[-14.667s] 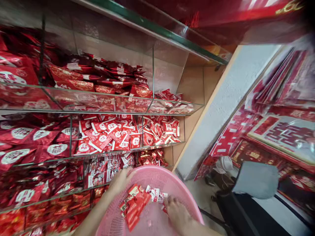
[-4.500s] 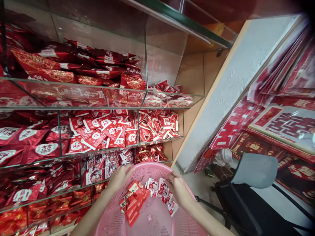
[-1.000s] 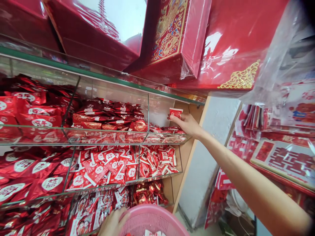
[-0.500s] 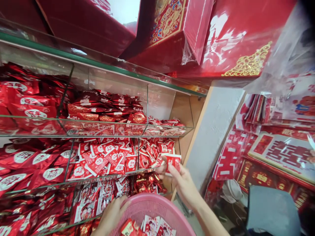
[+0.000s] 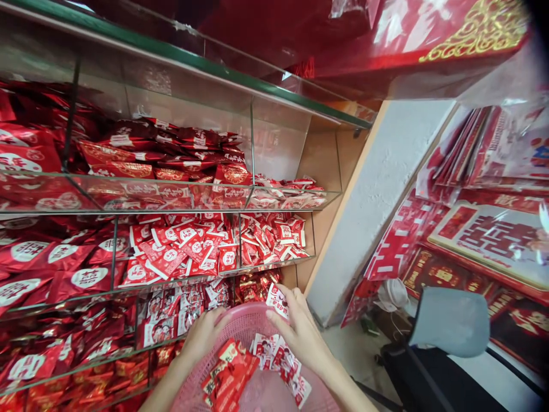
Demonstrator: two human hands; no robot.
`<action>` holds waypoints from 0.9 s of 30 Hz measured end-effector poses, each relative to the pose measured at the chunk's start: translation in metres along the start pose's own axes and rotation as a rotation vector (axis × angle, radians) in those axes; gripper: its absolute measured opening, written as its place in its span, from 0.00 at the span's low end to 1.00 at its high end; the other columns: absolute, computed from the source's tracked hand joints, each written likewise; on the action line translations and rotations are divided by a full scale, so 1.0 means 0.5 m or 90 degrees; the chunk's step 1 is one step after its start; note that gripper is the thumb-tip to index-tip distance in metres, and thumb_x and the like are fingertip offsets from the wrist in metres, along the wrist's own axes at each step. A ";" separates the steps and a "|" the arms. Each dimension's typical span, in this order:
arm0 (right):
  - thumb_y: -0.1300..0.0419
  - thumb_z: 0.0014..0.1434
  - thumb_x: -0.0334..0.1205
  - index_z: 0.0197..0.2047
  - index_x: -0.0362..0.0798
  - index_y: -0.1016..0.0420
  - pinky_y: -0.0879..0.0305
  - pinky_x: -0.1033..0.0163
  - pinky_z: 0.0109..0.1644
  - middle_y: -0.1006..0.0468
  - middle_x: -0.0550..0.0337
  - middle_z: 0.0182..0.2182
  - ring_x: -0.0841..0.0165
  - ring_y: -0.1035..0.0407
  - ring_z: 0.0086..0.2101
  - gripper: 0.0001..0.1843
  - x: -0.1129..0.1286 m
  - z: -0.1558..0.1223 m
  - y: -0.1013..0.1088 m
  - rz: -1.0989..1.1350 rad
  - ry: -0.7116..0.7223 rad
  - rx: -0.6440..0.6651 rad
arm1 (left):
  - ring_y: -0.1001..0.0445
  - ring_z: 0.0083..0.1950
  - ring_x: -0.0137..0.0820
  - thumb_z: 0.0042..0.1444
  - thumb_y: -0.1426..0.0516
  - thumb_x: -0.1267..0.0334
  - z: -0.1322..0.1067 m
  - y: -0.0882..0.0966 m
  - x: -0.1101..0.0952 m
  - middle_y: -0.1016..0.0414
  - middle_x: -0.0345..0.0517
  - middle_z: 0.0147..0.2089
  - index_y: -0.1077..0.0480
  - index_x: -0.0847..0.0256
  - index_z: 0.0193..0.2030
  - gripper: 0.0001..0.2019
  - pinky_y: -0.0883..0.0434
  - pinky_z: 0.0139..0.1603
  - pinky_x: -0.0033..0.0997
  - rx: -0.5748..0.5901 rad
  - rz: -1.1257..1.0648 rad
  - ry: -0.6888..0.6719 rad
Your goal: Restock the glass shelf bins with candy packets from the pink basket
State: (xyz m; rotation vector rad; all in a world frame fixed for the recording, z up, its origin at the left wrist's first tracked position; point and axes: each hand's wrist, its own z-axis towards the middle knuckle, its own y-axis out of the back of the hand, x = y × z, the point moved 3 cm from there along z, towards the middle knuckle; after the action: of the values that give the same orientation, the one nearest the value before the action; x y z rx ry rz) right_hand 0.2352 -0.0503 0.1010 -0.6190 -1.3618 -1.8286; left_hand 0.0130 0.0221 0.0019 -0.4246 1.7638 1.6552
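My left hand (image 5: 205, 335) grips the rim of a pink plastic basket (image 5: 251, 313) from its left side. Over the basket's right rim, my right hand (image 5: 302, 329) is closed on a small red-and-white candy packet (image 5: 278, 300), pinched between thumb and fingers. Inside the basket lie red packets with gold ends (image 5: 231, 375) on the left and white-and-red packets with printed figures (image 5: 283, 360) on the right. Just beyond stands the compartment shelf, where small red packets with white labels (image 5: 171, 252) are heaped in the middle tier.
Glass dividers and a glass lip (image 5: 180, 212) edge the shelf tiers, which hold several kinds of red packets. Large red boxes (image 5: 429, 34) overhang at the top. A wall strip (image 5: 364, 194), red paper goods (image 5: 493, 243) and a grey chair (image 5: 450, 320) stand to the right.
My right hand has come down from the shelf's right compartments to the basket rim, packet in hand. The view has tilted down, showing more of the basket. My left hand stays at the rim.
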 end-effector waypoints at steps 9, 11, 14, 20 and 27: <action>0.46 0.58 0.53 0.53 0.52 0.36 0.41 0.55 0.52 0.32 0.56 0.41 0.61 0.37 0.45 0.23 -0.034 -0.009 -0.007 0.071 -0.041 0.023 | 0.26 0.35 0.32 0.60 0.55 0.50 0.003 -0.003 0.006 0.22 0.43 0.35 0.30 0.58 0.36 0.18 0.38 0.35 0.26 -0.005 0.042 -0.020; 0.44 0.57 0.54 0.50 0.51 0.33 0.40 0.56 0.52 0.30 0.57 0.41 0.62 0.35 0.44 0.21 -0.042 -0.014 -0.011 0.202 -0.083 0.060 | 0.26 0.35 0.32 0.60 0.55 0.50 0.002 -0.001 0.003 0.22 0.43 0.35 0.30 0.58 0.36 0.18 0.39 0.34 0.26 -0.003 0.047 -0.017; 0.42 0.55 0.54 0.43 0.50 0.30 0.37 0.58 0.49 0.26 0.59 0.39 0.64 0.32 0.41 0.18 -0.047 -0.025 -0.022 0.393 -0.155 0.149 | 0.27 0.34 0.31 0.61 0.55 0.50 0.000 0.002 -0.003 0.22 0.42 0.35 0.30 0.58 0.35 0.18 0.40 0.34 0.26 0.004 0.047 -0.011; 0.31 0.43 0.45 0.41 0.51 0.30 0.35 0.58 0.47 0.24 0.62 0.36 0.67 0.29 0.37 0.22 -0.066 -0.038 -0.042 0.546 -0.232 0.144 | 0.26 0.37 0.32 0.60 0.55 0.50 0.001 0.003 -0.003 0.22 0.42 0.36 0.28 0.57 0.38 0.18 0.38 0.37 0.26 0.005 0.030 -0.001; 0.34 0.46 0.50 0.31 0.49 0.27 0.36 0.62 0.36 0.26 0.64 0.26 0.69 0.32 0.28 0.15 -0.100 -0.056 -0.062 0.493 -0.270 0.125 | 0.25 0.41 0.33 0.59 0.53 0.49 0.001 0.003 -0.002 0.21 0.44 0.39 0.27 0.56 0.42 0.18 0.37 0.41 0.25 0.018 0.009 0.015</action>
State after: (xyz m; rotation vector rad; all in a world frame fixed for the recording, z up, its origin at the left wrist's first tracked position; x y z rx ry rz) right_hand 0.2416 -0.0582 0.0365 -1.2639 -1.2805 -0.9621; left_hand 0.0126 0.0226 0.0037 -0.4218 1.8093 1.6402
